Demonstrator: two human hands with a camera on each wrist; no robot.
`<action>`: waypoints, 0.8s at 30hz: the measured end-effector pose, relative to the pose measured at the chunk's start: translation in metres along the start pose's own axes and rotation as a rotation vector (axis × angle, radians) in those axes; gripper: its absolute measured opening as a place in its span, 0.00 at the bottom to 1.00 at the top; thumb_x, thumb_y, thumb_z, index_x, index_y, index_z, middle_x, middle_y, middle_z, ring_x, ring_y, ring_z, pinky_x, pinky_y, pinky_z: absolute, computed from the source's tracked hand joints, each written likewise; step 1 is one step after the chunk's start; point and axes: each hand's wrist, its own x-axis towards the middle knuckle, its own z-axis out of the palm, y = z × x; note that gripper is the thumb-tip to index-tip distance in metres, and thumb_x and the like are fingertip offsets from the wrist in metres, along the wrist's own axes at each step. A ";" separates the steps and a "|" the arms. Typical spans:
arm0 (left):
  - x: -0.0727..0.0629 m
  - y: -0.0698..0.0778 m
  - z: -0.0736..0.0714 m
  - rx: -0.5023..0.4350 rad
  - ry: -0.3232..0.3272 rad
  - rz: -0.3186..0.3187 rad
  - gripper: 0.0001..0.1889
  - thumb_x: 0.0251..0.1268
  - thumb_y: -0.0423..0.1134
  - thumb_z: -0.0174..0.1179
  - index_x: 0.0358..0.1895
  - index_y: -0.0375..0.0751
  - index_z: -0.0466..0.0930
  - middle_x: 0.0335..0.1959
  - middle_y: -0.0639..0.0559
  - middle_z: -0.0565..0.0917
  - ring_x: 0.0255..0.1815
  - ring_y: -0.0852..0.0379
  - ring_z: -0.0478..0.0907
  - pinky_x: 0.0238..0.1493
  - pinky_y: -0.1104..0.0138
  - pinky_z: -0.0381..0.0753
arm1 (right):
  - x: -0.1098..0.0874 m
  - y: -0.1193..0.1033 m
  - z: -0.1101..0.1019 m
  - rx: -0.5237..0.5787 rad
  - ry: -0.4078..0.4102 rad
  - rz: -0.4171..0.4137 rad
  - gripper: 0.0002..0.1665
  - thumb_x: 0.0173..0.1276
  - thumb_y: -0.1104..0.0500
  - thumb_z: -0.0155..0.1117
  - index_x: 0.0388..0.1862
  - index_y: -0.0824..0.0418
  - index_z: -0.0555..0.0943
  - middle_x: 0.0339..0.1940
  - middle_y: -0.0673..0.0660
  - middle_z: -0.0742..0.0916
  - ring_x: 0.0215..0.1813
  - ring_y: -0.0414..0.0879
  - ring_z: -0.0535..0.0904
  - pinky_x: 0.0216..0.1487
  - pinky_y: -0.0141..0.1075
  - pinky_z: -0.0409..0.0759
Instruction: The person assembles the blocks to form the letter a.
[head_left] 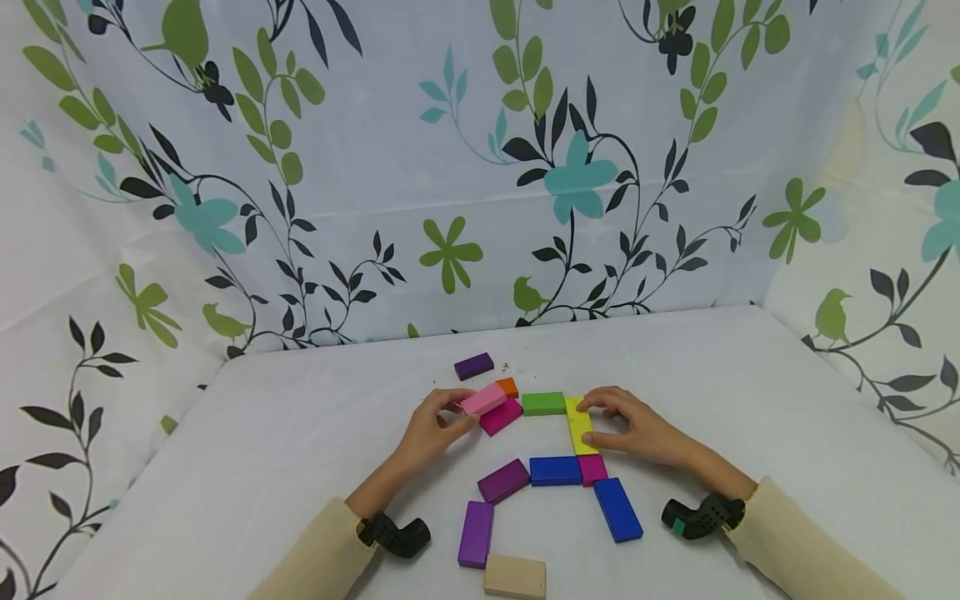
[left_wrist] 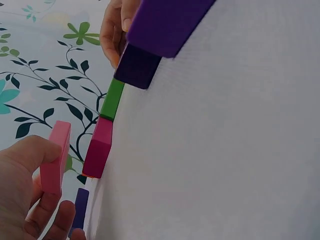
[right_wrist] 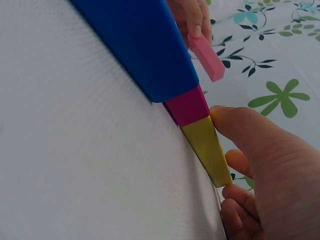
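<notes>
My left hand (head_left: 435,429) pinches a light pink block (head_left: 483,399) between thumb and fingers. In the left wrist view the pink block (left_wrist: 55,157) is tilted, held off the table. Below it in the head view lie a magenta block (head_left: 500,417) and an orange block (head_left: 507,387). My right hand (head_left: 637,425) holds a yellow block (head_left: 581,427) by its two ends, thumb near and fingertips far. The yellow block lies flat between a green block (head_left: 543,404) and a small magenta block (head_left: 592,470). In the right wrist view the thumb (right_wrist: 235,122) rests at the yellow block's near end.
Nearer me, a curved row holds a blue block (head_left: 555,471), a dark purple block (head_left: 504,481), a violet block (head_left: 476,534) and a tan block (head_left: 515,577). Another blue block (head_left: 618,510) angles off to the right. A purple block (head_left: 474,366) lies apart at the back. Patterned cloth (head_left: 450,167) hangs behind.
</notes>
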 end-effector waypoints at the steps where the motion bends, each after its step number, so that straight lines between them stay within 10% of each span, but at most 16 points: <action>1: -0.001 0.001 0.001 -0.004 -0.002 0.005 0.19 0.61 0.33 0.66 0.55 0.36 0.80 0.47 0.45 0.79 0.48 0.47 0.76 0.42 0.65 0.72 | 0.000 0.000 0.000 -0.002 0.001 0.000 0.22 0.65 0.52 0.69 0.57 0.54 0.78 0.63 0.58 0.75 0.61 0.55 0.72 0.61 0.47 0.72; 24: -0.026 0.029 0.012 -0.015 -0.064 0.116 0.20 0.62 0.36 0.66 0.57 0.39 0.79 0.49 0.48 0.79 0.48 0.50 0.74 0.45 0.62 0.74 | 0.000 -0.001 0.000 -0.005 0.000 0.006 0.23 0.64 0.52 0.69 0.57 0.54 0.77 0.63 0.58 0.75 0.60 0.55 0.72 0.61 0.49 0.72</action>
